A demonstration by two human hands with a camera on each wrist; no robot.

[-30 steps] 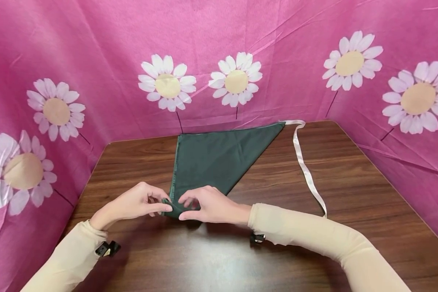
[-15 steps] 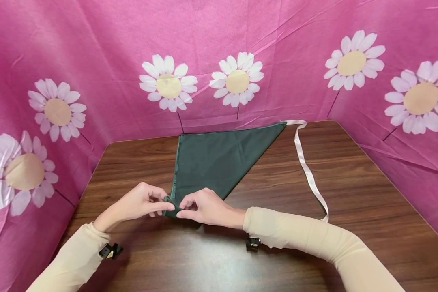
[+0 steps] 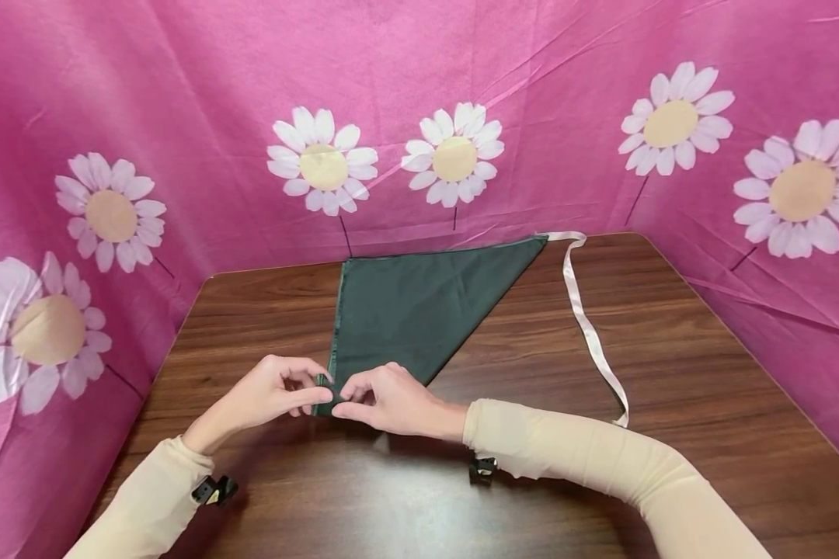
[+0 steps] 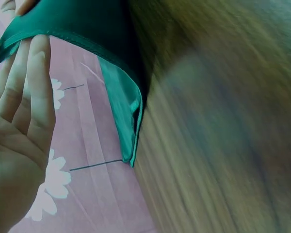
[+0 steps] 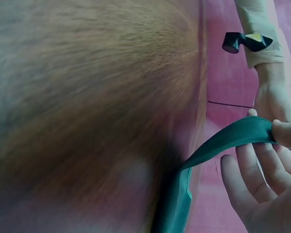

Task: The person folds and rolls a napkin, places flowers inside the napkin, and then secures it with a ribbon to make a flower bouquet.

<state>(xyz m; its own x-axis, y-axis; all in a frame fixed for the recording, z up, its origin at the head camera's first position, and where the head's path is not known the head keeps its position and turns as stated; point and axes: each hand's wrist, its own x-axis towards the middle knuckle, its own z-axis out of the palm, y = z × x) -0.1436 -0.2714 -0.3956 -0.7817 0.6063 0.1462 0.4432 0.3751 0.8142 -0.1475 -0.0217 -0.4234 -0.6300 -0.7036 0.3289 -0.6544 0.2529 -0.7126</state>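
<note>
Left hand [image 3: 271,394], right hand [image 3: 395,400], green cloth [image 3: 412,310] in both pinches, ribbon [image 3: 586,329] rightward, drape [image 3: 391,62] behind

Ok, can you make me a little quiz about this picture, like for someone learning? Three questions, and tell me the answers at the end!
1. Pick one: what colour is the ribbon that starts at the tip of the dark green cloth?
A) blue
B) white
C) black

2. True or false: in the head view, the ribbon lies to the left of the cloth.

3. At which end of the cloth are the left hand and the right hand, the near end or the far end?

Key: 1 B; 2 false; 3 the near end.
</note>
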